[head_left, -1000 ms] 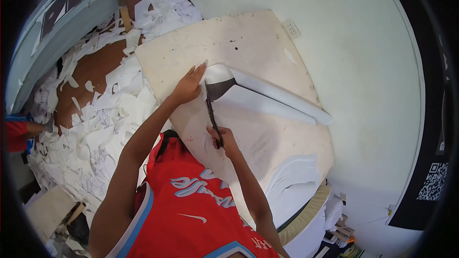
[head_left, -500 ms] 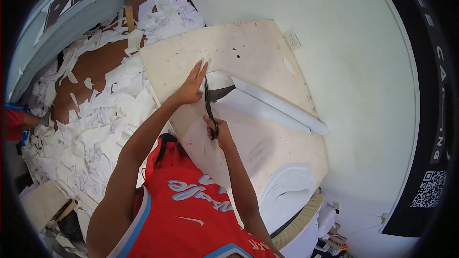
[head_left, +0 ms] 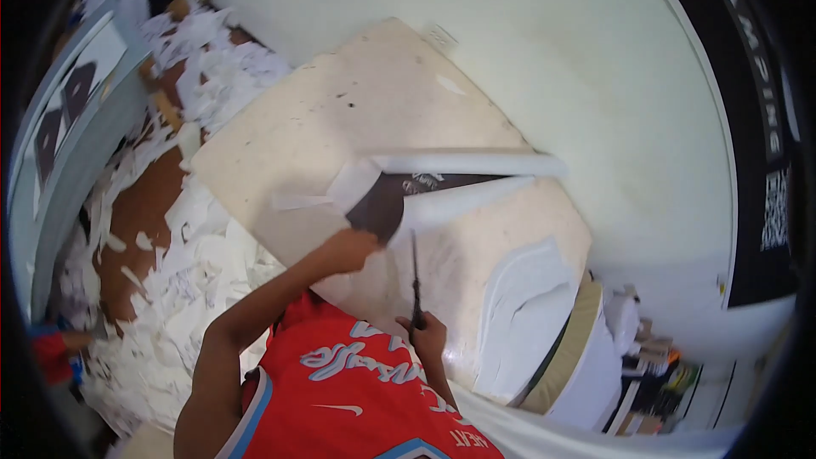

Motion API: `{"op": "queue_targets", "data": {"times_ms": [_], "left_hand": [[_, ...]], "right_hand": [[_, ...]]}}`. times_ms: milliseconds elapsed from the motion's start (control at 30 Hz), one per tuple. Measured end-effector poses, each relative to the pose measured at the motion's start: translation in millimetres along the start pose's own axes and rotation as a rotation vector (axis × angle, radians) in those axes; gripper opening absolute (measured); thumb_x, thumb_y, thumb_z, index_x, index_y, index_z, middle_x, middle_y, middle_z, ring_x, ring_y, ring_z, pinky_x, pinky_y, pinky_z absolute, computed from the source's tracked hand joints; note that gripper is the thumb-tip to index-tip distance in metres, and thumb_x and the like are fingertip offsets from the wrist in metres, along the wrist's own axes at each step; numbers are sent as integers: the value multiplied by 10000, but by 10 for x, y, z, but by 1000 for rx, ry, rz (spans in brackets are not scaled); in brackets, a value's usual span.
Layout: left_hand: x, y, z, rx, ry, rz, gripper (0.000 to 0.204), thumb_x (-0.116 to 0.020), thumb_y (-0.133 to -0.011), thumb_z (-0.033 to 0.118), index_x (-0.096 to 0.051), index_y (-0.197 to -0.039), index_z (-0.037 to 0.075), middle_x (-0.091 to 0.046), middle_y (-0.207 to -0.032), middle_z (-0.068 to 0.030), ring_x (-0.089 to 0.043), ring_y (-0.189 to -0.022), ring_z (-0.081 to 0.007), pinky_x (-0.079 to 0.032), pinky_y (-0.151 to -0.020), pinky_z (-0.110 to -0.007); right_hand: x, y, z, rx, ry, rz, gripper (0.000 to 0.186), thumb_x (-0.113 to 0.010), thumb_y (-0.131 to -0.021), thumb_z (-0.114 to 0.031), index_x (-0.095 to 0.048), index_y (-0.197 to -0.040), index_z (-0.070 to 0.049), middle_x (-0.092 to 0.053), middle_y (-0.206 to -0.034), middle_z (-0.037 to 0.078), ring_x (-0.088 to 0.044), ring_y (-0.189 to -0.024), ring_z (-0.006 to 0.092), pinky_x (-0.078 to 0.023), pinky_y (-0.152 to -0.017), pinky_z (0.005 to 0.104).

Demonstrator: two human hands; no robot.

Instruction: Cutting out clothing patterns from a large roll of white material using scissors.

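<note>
Step in hand, judged: positioning partly rolled dark-and-white sheet (head_left: 380, 206) between cuts. Sheet lies on pale board (head_left: 314, 119), centre of frame. Your left hand (head_left: 350, 251): fingers bent at sheet's lower edge; blur, cannot tell if clamped. Your right hand (head_left: 427, 336), lower centre: fingers wrapped around handles of scissors (head_left: 416, 285), blades pointing up-frame. Next move likely calls for steadying edge, aligning blades.

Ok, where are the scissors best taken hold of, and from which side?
Scissors: probably best by the handles, coming from the person's side, as the right hand holds them. The handle end lies toward the body, while the slim blades point away, toward the dark sheet. I'd keep fingers off that narrow, pointed end.
</note>
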State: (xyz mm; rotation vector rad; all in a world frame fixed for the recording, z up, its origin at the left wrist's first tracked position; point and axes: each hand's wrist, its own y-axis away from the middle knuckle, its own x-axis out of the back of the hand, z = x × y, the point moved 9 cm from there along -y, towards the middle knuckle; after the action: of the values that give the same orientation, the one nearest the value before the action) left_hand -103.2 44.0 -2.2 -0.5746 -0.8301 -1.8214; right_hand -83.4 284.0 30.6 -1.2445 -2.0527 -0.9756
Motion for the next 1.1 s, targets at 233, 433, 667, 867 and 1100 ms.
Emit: {"op": "queue_targets", "data": {"times_ms": [233,433,667,867,1100], "left_hand": [[-140,-667,873,-563,-527,275,449,-679,-814,272,-627,-1246,162,-526,-1341,-113,-436,-1319,-297,-318,-1121,-468],[162,-568,394,-313,-501,480,704,-570,-883,582,-499,-1418,130,-408,-1477,-193,-339,-1405,-352,-112,-1158,-647],[243,-108,366,122,-667,673,760,-547,-883,579,-476,-1419,45,-358,-1492,-280,-233,-1458,-379,-68,-1165,-637],[102,-135,285,-41,-450,632,609,-580,-906,389,-502,-1376,11,-390,-1484,-233,-261,-1448,-366,-157,-1180,-561],[31,-53,145,-55,-400,649,527,-580,-843,124,-505,-1350,-1,-368,-1494,-211,-316,-1414,-360,-241,-1175,-490]], "right_hand": [[510,683,910,-281,-349,589,444,-885,-722,-203,-492,-629,-16,-438,-519,25,-350,-522,111,-332,-480,323],[625,987,664,-230,-173,490,432,-894,-706,-229,-516,-689,-21,-494,-554,25,-395,-532,132,-365,-498,329],[-40,1180,798,-323,-434,-229,345,-797,-797,-245,-595,-914,9,-637,-765,87,-555,-699,148,-482,-693,321],[-366,1212,737,-157,-500,-510,311,-723,-883,-268,-621,-931,21,-636,-778,65,-549,-722,131,-475,-698,302],[-676,888,417,-196,-530,-612,377,-709,-902,-369,-556,-783,-45,-488,-638,-26,-412,-578,70,-342,-534,259]]}}
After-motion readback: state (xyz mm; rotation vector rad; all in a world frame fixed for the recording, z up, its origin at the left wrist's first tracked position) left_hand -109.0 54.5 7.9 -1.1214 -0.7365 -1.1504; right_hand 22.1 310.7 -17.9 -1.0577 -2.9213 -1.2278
